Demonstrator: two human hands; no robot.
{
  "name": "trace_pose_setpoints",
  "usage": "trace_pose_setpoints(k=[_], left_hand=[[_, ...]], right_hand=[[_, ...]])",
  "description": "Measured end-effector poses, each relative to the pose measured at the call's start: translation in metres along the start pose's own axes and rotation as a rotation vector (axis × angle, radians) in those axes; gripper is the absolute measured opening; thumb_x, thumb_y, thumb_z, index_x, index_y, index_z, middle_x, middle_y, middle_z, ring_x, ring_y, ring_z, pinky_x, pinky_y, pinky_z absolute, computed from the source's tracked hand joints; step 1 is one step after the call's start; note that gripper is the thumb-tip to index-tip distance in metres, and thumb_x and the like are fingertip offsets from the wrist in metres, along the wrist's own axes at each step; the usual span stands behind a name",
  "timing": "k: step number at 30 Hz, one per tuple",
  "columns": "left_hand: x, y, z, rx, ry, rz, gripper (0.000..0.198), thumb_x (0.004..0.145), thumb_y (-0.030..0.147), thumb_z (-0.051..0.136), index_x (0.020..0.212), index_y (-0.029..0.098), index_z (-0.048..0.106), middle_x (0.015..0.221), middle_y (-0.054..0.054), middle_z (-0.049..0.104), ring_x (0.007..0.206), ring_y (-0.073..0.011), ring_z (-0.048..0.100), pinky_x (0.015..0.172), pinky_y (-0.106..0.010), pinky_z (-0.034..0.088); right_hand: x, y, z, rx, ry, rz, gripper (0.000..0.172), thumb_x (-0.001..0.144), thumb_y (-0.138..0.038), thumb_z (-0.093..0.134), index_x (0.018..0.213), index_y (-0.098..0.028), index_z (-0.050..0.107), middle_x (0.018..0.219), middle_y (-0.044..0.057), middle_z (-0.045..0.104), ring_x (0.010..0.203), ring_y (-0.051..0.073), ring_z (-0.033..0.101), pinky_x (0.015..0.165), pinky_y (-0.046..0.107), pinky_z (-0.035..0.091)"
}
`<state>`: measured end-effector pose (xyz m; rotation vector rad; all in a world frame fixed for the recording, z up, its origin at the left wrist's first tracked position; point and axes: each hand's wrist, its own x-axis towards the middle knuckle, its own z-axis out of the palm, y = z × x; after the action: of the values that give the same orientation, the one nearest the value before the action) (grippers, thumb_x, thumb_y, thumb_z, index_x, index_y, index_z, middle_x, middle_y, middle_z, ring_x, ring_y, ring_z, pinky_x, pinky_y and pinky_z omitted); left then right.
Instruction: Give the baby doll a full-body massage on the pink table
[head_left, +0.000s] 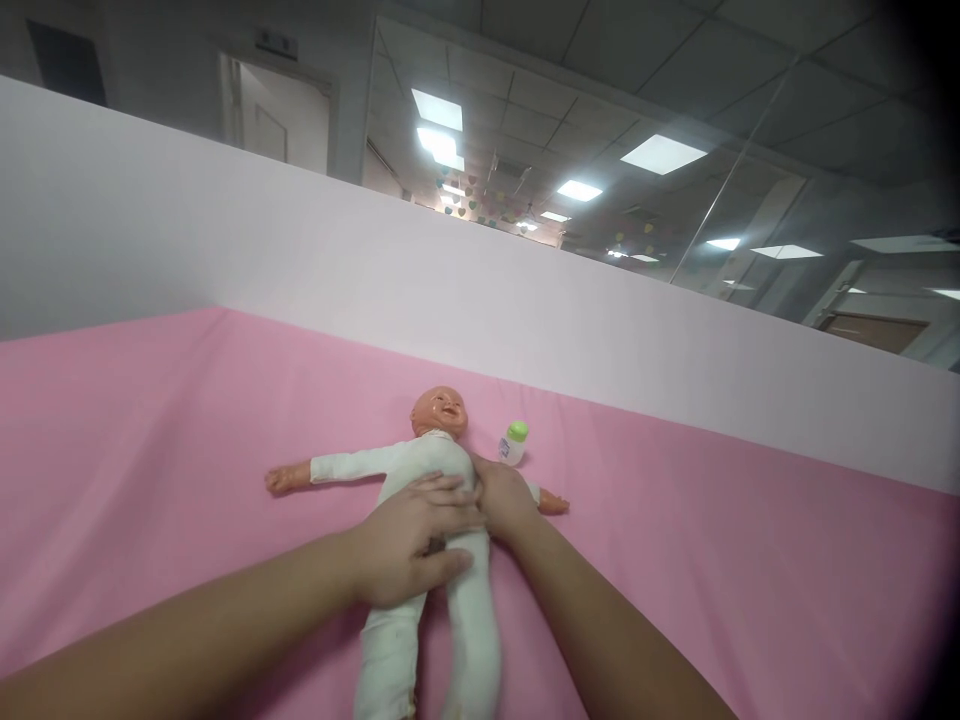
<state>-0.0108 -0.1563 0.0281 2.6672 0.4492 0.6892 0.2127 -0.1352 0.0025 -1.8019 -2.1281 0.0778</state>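
A baby doll (442, 452) with a cloth body in white and a hard plastic head lies on its back, arms spread out to both sides. My left hand (420, 530) rests across its belly, fingers apart and stretched out over the cloth. Against the doll's side, below its armpit, is my right hand (508, 497), covering part of the doll's arm. The fingers of that hand are mostly hidden. Close above it, beside the doll's head, a small baby bottle (514, 443) with a green cap stands on the pink sheet.
A pink sheet (187, 420) with soft creases covers the surface under the doll. Behind it runs a low white wall panel (375, 270). Beyond the panel are a doorway (281, 115), a large glass pane and lit ceiling panels (664, 154).
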Motion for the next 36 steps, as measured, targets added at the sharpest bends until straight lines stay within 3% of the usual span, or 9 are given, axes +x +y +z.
trace_pose_setpoints(k=[3, 7, 13, 17, 21, 25, 27, 30, 36], left_hand=[[0.001, -0.023, -0.002, 0.092, -0.012, -0.128, 0.054, 0.1, 0.053, 0.053, 0.15, 0.035, 0.054, 0.164, -0.007, 0.041, 0.154, -0.0371, 0.029, 0.125, -0.062, 0.019], [0.004, -0.061, -0.006, 0.182, 0.064, -0.296, 0.062, 0.101, 0.061, 0.044, 0.154, 0.03, 0.049, 0.166, -0.008, 0.036, 0.155, -0.0335, 0.029, 0.126, -0.055, 0.021], [0.004, -0.088, -0.017, 0.37, 0.137, -0.645, 0.052, 0.105, 0.043, 0.027, 0.13, 0.025, 0.069, 0.134, -0.01, 0.071, 0.135, -0.0337, 0.056, 0.119, -0.062, 0.025], [0.001, -0.091, -0.02, 0.393, 0.109, -0.671, 0.049, 0.104, 0.041, 0.027, 0.12, 0.028, 0.072, 0.122, -0.008, 0.076, 0.119, -0.0302, 0.066, 0.115, -0.06, 0.029], [0.001, -0.091, -0.017, 0.411, 0.129, -0.671, 0.046, 0.103, 0.04, 0.029, 0.113, 0.028, 0.072, 0.117, -0.007, 0.077, 0.114, -0.0294, 0.067, 0.114, -0.061, 0.028], [0.003, -0.089, -0.016, 0.417, 0.116, -0.666, 0.043, 0.103, 0.039, 0.031, 0.104, 0.026, 0.072, 0.111, -0.007, 0.079, 0.11, -0.0289, 0.068, 0.113, -0.06, 0.028], [0.004, -0.088, -0.016, 0.421, 0.117, -0.667, 0.042, 0.102, 0.039, 0.031, 0.102, 0.026, 0.072, 0.109, -0.007, 0.079, 0.108, -0.0288, 0.069, 0.112, -0.059, 0.029], [0.005, -0.087, -0.016, 0.432, 0.119, -0.658, 0.043, 0.102, 0.038, 0.031, 0.097, 0.025, 0.072, 0.103, -0.008, 0.079, 0.101, -0.0281, 0.07, 0.104, -0.052, 0.037], [0.004, -0.085, -0.016, 0.443, 0.117, -0.642, 0.042, 0.102, 0.038, 0.031, 0.089, 0.024, 0.068, 0.096, -0.008, 0.079, 0.096, -0.0278, 0.07, 0.092, -0.045, 0.043]], right_hand=[[0.002, 0.001, 0.003, 0.006, 0.024, 0.0, 0.047, 0.097, -0.019, 0.044, 0.14, -0.026, 0.06, 0.119, 0.007, 0.075, 0.106, 0.023, 0.067, 0.093, 0.032, 0.043], [0.002, 0.001, 0.005, 0.022, 0.062, -0.03, 0.052, 0.093, -0.013, 0.042, 0.139, -0.025, 0.06, 0.12, 0.006, 0.075, 0.106, 0.022, 0.067, 0.094, 0.031, 0.043], [-0.001, 0.001, 0.003, 0.104, 0.053, -0.021, 0.042, 0.098, -0.02, 0.042, 0.132, -0.027, 0.065, 0.115, 0.005, 0.076, 0.102, 0.023, 0.068, 0.09, 0.032, 0.046], [0.002, 0.0, 0.002, 0.232, 0.146, -0.124, 0.041, 0.1, -0.02, 0.042, 0.133, -0.025, 0.066, 0.127, 0.006, 0.073, 0.116, 0.023, 0.065, 0.103, 0.037, 0.047], [-0.01, -0.021, -0.002, 0.353, 0.28, -0.406, 0.04, 0.101, -0.03, 0.05, 0.138, -0.021, 0.063, 0.141, 0.009, 0.065, 0.135, 0.024, 0.055, 0.118, 0.042, 0.039], [-0.04, -0.061, -0.006, 0.427, 0.122, -0.752, 0.043, 0.1, -0.039, 0.054, 0.139, -0.024, 0.061, 0.138, 0.006, 0.067, 0.132, 0.019, 0.058, 0.118, 0.036, 0.038], [-0.051, -0.075, -0.006, 0.401, 0.042, -0.838, 0.044, 0.099, -0.045, 0.056, 0.137, -0.025, 0.062, 0.139, 0.005, 0.067, 0.134, 0.019, 0.058, 0.121, 0.036, 0.033], [-0.057, -0.08, -0.005, 0.338, -0.019, -0.803, 0.048, 0.097, -0.052, 0.06, 0.138, -0.027, 0.061, 0.143, 0.005, 0.065, 0.138, 0.019, 0.054, 0.125, 0.038, 0.022], [-0.04, -0.06, -0.006, 0.247, -0.056, -0.589, 0.054, 0.098, -0.054, 0.059, 0.147, -0.031, 0.055, 0.155, 0.004, 0.053, 0.151, 0.025, 0.037, 0.128, 0.05, 0.01]])
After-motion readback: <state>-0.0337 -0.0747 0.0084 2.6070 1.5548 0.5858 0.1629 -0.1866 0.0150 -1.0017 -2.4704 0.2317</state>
